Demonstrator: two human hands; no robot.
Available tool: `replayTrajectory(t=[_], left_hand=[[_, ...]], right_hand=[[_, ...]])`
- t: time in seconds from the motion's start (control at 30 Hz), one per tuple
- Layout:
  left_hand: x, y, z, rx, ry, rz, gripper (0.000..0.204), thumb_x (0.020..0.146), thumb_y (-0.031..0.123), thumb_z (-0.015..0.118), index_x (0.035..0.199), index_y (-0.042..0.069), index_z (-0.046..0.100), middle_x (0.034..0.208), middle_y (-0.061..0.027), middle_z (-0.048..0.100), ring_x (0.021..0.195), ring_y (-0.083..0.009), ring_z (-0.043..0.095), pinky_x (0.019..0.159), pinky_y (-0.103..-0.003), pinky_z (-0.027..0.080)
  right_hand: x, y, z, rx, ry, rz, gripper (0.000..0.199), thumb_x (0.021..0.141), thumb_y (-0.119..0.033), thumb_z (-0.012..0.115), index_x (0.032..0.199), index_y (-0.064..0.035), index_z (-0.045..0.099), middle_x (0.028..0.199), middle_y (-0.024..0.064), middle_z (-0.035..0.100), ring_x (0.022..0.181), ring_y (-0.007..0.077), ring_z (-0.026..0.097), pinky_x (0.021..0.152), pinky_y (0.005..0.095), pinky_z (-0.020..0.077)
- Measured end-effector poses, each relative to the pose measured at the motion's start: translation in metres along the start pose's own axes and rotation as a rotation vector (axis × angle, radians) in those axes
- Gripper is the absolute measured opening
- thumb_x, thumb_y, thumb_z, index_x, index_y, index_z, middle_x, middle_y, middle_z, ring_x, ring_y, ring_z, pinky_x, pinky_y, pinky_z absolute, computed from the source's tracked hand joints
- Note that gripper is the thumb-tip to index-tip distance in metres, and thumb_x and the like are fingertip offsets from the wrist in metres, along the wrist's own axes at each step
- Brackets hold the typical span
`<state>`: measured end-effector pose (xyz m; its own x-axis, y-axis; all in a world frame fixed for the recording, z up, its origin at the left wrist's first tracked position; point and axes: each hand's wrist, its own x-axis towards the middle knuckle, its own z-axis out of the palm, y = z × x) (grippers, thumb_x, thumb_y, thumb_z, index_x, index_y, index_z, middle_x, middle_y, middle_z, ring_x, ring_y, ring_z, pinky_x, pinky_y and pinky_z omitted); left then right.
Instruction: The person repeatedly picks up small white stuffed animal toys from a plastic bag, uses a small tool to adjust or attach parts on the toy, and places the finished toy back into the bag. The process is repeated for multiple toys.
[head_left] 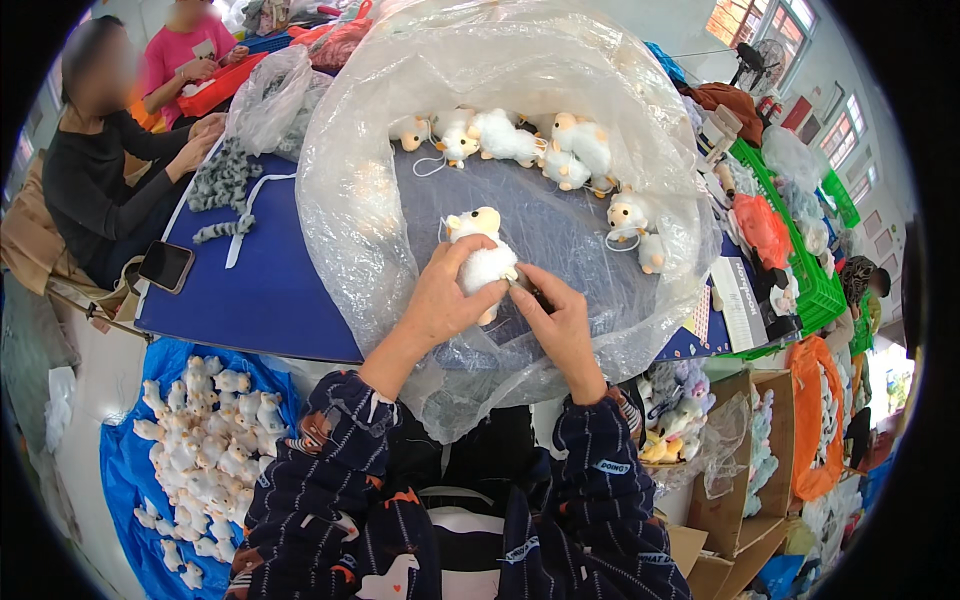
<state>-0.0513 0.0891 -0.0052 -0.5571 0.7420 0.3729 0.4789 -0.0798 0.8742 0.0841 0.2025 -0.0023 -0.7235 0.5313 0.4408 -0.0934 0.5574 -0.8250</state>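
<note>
A small white plush sheep with a cream face and feet is held over the mouth of a clear plastic bag. My left hand is closed around its body, thumb on the near side. At the sheep's lower right, the fingertips of my right hand pinch close against its fluff. Something small and dark shows by those fingers, too hidden to name. Farther inside the bag, several more plush sheep lie in a curved row, some with white string loops. Two of them rest at the right.
The blue table bears a phone and grey plush pieces at left. Below, several white plush toys lie on a blue sheet. Two people sit at the far left. Green crates and cardboard boxes stand at right.
</note>
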Motion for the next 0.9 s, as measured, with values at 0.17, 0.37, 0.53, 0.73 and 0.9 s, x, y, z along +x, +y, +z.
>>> replayTrajectory(t=[0.17, 0.37, 0.53, 0.73, 0.9], left_hand=[[-0.001, 0.004, 0.001, 0.032, 0.045, 0.001, 0.044, 0.073, 0.018, 0.070, 0.111, 0.007, 0.053, 0.108, -0.0169, 0.052, 0.098, -0.0278, 0.054, 0.083, -0.035, 0.044], [-0.002, 0.003, 0.003, 0.037, 0.068, 0.027, 0.045, 0.071, 0.023, 0.070, 0.112, 0.014, 0.054, 0.103, -0.0182, 0.048, 0.092, -0.0323, 0.054, 0.079, -0.037, 0.046], [-0.002, 0.003, 0.003, 0.065, 0.078, 0.016, 0.046, 0.069, 0.023, 0.071, 0.112, 0.014, 0.055, 0.101, -0.0176, 0.048, 0.091, -0.0321, 0.054, 0.079, -0.037, 0.046], [-0.003, 0.004, 0.004, 0.068, 0.097, 0.011, 0.045, 0.069, 0.023, 0.071, 0.111, 0.014, 0.055, 0.100, -0.0171, 0.048, 0.090, -0.0325, 0.054, 0.078, -0.037, 0.046], [-0.003, 0.003, 0.005, 0.079, 0.112, 0.017, 0.045, 0.069, 0.022, 0.070, 0.110, 0.015, 0.055, 0.100, -0.0170, 0.048, 0.090, -0.0326, 0.054, 0.079, -0.037, 0.046]], right_hand=[[-0.002, -0.016, -0.004, -0.242, 0.038, -0.095, 0.028, 0.079, -0.010, 0.067, 0.106, -0.0021, 0.062, 0.076, 0.0082, 0.059, 0.061, 0.0158, 0.057, 0.054, 0.0256, 0.0453], [-0.001, -0.021, -0.002, -0.370, 0.050, -0.205, 0.030, 0.078, -0.010, 0.068, 0.106, -0.0036, 0.061, 0.078, 0.0078, 0.059, 0.062, 0.0205, 0.061, 0.053, 0.0295, 0.0479], [0.000, -0.020, -0.002, -0.477, 0.047, -0.267, 0.029, 0.078, -0.011, 0.067, 0.106, -0.0051, 0.060, 0.079, 0.0066, 0.059, 0.062, 0.0225, 0.061, 0.052, 0.0307, 0.0477], [-0.002, -0.028, 0.001, -0.608, 0.069, -0.278, 0.029, 0.078, -0.012, 0.067, 0.105, -0.0059, 0.060, 0.078, 0.0059, 0.058, 0.062, 0.0225, 0.061, 0.051, 0.0312, 0.0474], [-0.002, -0.034, 0.003, -0.675, 0.071, -0.262, 0.029, 0.078, -0.010, 0.067, 0.105, -0.0051, 0.060, 0.078, 0.0065, 0.059, 0.063, 0.0223, 0.061, 0.053, 0.0305, 0.0479]])
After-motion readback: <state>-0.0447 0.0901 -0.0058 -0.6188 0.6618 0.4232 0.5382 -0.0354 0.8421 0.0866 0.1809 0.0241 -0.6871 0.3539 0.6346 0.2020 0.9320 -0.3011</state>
